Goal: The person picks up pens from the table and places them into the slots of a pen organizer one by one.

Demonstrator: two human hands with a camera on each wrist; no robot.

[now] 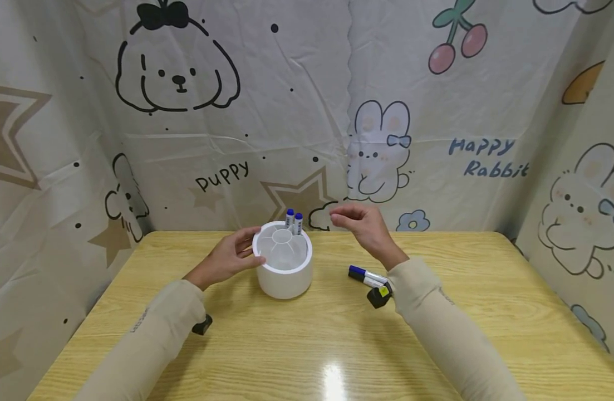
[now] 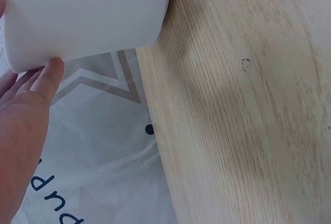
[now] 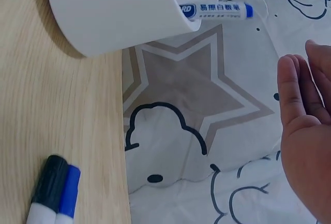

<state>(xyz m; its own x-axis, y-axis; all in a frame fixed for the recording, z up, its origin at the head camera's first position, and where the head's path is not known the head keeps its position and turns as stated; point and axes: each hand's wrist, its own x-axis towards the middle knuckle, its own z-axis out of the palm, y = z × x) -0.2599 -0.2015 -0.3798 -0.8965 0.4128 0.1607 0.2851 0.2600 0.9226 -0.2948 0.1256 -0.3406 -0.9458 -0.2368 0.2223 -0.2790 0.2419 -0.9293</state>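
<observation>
A round white pen organizer (image 1: 285,281) with several compartments stands on the table. Two whiteboard markers (image 1: 298,224) with blue ends poke up at its far right; one marker (image 3: 222,11) also shows in the right wrist view. My left hand (image 1: 230,257) holds the organizer on its left, thumb at the front of the rim and fingers along the side. To the right of it and higher, my right hand (image 1: 364,227) hovers with nothing in it, its fingers loosely bent. Below that hand lie a black-capped marker (image 3: 49,188) and a blue-capped marker (image 3: 70,193), side by side.
The wooden table (image 1: 296,345) ends at the back against a printed cloth (image 1: 296,122) that also hangs at both sides. A black wrist camera (image 1: 379,295) sits below my right sleeve and overlaps the loose markers in the head view.
</observation>
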